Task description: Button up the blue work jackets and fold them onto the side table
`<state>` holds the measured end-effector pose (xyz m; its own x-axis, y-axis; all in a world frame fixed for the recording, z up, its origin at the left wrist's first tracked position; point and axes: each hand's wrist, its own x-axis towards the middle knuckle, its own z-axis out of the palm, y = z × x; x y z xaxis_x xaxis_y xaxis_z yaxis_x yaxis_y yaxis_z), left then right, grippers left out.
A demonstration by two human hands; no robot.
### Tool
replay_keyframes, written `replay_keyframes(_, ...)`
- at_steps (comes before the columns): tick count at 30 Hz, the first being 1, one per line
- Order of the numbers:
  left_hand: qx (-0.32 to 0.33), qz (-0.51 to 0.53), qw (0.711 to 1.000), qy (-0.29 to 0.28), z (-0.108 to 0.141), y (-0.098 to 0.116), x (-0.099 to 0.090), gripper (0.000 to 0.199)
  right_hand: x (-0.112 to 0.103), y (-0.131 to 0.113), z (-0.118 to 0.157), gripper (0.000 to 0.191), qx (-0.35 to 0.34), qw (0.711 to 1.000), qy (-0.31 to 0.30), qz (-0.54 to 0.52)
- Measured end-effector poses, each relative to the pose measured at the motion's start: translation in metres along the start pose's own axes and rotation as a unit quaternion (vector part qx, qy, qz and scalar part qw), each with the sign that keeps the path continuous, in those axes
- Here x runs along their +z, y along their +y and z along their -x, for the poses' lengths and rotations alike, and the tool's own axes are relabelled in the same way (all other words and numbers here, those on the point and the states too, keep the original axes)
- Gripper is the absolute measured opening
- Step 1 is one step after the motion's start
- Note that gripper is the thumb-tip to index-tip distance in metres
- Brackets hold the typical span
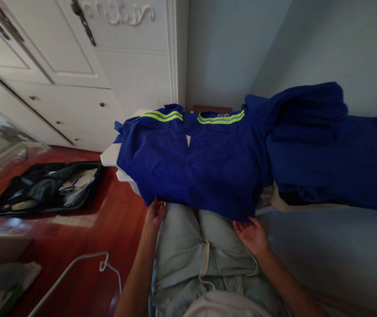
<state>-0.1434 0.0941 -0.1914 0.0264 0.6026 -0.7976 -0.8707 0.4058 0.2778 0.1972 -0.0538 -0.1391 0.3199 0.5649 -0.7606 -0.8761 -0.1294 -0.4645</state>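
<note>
A blue work jacket (pixel 208 169) with yellow-green and grey reflective strips across its chest lies spread over a small white table (pixel 109 155). Its collar points away from me and its hem hangs toward my knees. My left hand (pixel 155 213) pinches the hem's left corner. At the right corner my right hand (pixel 251 234) grips the hem, thumb above and fingers below. A button shows at the middle of the front. The jacket's right-side sleeve overlaps more blue clothing (pixel 327 163), folded and stacked on the right.
An open black suitcase (pixel 48 187) with clothes stands on the red wooden floor (pixel 115 229) at left. Behind it is a white cabinet (pixel 72 105). A white hanger-like wire (pixel 72 264) is at lower left. A wall (pixel 231 57) closes off the far side.
</note>
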Motion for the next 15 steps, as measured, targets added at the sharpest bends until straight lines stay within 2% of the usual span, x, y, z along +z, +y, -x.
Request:
replay_keyframes(6, -0.008, -0.017, 0.999, -0.027, 0.008, 0.000, 0.001, 0.007, -0.006, 0.003, 0.000, 0.013, 0.002, 0.996, 0.048, 0.078)
replay_keyframes(11, 0.015, -0.019, 1.000, -0.017, 0.007, 0.003, 0.004, 0.010, -0.010, 0.004, -0.008, 0.016, -0.020, 0.990, 0.041, 0.135)
replay_keyframes(15, 0.051, -0.031, 0.998, 0.005, 0.015, 0.005, -0.008, 0.004, -0.021, -0.002, -0.011, 0.025, -0.038, 0.976, -0.005, 0.216)
